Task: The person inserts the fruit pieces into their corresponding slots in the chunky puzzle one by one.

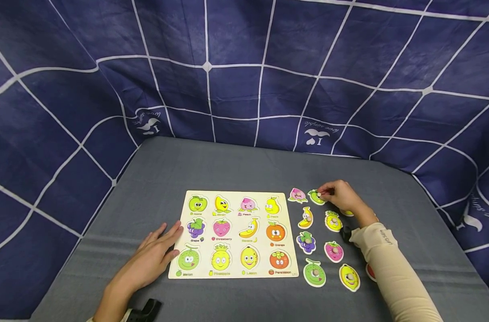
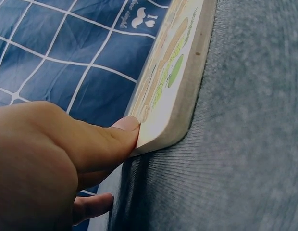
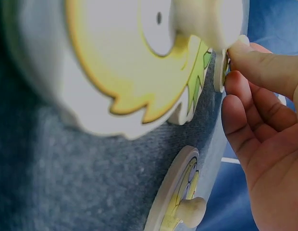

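A pale wooden fruit puzzle board (image 1: 232, 273) lies flat on the grey cloth, its printed fruits in rows. My left hand (image 1: 153, 255) rests at the board's left edge with fingers extended; in the left wrist view the thumb (image 2: 125, 130) touches the board's corner. To the right of the board, my right hand (image 1: 341, 197) pinches the knob of a green apple piece (image 1: 316, 197). That piece is partly covered by the fingers. Beside it lies a peach piece (image 1: 297, 195). A pineapple piece (image 3: 115, 62) looms close in the right wrist view.
Loose knobbed pieces lie right of the board: banana (image 1: 305, 218), grapes (image 1: 306, 243), melon (image 1: 314, 273), strawberry (image 1: 334, 252) and lemon (image 1: 350, 277). A yellow piece (image 1: 347, 213) and a red piece (image 1: 370, 272) are partly hidden by the right arm. A blue checked curtain (image 1: 236, 89) hangs behind.
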A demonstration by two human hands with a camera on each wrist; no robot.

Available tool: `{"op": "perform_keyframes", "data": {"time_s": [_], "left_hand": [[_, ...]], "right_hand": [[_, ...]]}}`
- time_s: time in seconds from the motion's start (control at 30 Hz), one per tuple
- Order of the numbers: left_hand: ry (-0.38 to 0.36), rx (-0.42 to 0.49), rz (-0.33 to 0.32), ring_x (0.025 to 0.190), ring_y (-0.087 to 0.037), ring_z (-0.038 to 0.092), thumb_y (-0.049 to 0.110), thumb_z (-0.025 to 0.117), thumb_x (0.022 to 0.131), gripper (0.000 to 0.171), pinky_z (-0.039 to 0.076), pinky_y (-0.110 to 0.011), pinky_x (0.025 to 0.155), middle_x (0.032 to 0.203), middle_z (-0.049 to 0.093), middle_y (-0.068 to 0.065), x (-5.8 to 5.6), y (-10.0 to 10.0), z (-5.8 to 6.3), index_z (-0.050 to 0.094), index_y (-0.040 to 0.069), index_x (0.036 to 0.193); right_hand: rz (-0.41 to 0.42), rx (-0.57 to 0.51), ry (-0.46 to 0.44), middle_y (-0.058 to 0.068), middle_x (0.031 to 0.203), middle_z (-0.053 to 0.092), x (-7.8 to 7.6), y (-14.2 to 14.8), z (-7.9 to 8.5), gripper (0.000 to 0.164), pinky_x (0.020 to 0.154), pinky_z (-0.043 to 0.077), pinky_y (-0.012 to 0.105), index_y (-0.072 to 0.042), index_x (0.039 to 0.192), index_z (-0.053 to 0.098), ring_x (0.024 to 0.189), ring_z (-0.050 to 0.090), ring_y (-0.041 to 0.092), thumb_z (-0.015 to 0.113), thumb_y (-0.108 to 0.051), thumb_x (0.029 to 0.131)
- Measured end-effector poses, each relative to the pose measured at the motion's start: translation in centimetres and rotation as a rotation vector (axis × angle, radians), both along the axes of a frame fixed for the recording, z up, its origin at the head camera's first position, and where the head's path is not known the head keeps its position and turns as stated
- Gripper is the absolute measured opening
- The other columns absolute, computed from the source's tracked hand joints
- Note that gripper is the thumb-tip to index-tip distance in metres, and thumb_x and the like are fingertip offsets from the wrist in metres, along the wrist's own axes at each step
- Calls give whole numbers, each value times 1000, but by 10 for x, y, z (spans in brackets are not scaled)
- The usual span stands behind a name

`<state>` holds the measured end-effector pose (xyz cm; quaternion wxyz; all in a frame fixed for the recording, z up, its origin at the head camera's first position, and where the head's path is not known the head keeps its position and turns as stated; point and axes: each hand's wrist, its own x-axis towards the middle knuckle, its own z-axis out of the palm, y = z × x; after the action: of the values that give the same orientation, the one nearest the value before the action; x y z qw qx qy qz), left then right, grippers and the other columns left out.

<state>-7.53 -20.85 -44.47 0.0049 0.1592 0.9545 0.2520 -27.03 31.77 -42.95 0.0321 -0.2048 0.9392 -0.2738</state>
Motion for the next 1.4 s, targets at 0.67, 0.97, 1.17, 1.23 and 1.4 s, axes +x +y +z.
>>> {"op": "perform_keyframes", "data": {"time_s": [0.67, 0.97, 1.17, 1.23, 1.4], "left_hand": [[10, -9, 1, 136, -52, 33, 9, 70, 90, 57, 24, -73, 102, 150, 43, -16, 2, -1, 1, 51, -1, 143], [14, -11, -2, 136, -52, 34, 8, 69, 91, 55, 24, -73, 102, 150, 43, -17, 3, 0, 3, 51, -2, 142], [14, -21, -1, 136, -52, 34, 8, 69, 90, 55, 25, -73, 102, 150, 44, -18, 4, 0, 4, 52, -2, 141], [17, -25, -2, 136, -52, 35, 8, 69, 91, 55, 25, -73, 102, 150, 44, -18, 4, 0, 4, 52, -2, 142], [18, -30, -7, 136, -52, 34, 9, 68, 91, 55, 25, -73, 102, 150, 43, -17, 5, 1, 5, 51, -2, 142]], "right_hand": [[-47, 0, -8, 5, 78, 70, 7, -1, 9, 8, 60, 49, 21, 5, 91, 74, 69, 59, 14, 74, 3, 84], [-67, -6, 41, 3, 73, 68, 18, -7, 15, 5, 58, 46, 20, 3, 87, 75, 64, 56, 7, 75, 2, 82], [-67, -9, 42, 2, 72, 68, 27, -16, 21, 5, 58, 46, 21, 3, 86, 75, 64, 56, 7, 76, 0, 83], [-70, -9, 38, 2, 72, 68, 30, -19, 23, 5, 58, 46, 21, 2, 86, 75, 64, 57, 8, 76, 0, 82], [-80, -29, 30, 3, 72, 68, 41, -28, 24, 4, 58, 47, 21, 2, 86, 75, 64, 57, 10, 76, 0, 82]]}}
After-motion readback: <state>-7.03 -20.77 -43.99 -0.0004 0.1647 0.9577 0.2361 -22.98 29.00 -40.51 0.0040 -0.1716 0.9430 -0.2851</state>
